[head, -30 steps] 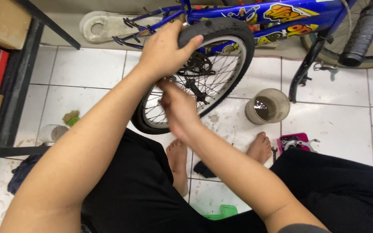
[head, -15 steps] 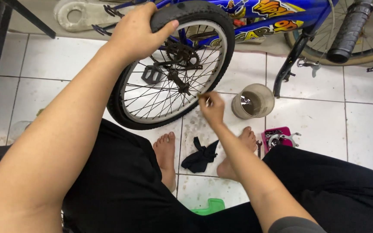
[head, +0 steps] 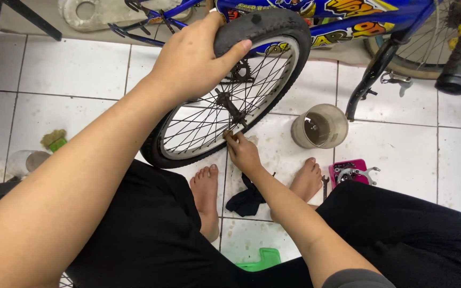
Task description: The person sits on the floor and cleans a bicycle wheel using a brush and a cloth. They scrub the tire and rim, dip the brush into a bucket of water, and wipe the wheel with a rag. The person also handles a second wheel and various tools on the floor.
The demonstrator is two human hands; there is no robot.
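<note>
My left hand (head: 190, 61) gripping black rubber tyre of small spoked bicycle wheel (head: 230, 96), wheel now tilted upright over floor. My right hand (head: 243, 152), moved off spokes, now pinching small part at axle end.

I watched the right hand (head: 244, 153) come away from the spokes and drop below the wheel (head: 230, 90), its fingertips (head: 229, 136) ending at the axle end. The left hand (head: 190, 61) slid along the tyre, thumb hooked over the tread.

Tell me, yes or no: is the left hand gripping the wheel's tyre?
Yes, the left hand is wrapped over the top of the black tyre.
</note>
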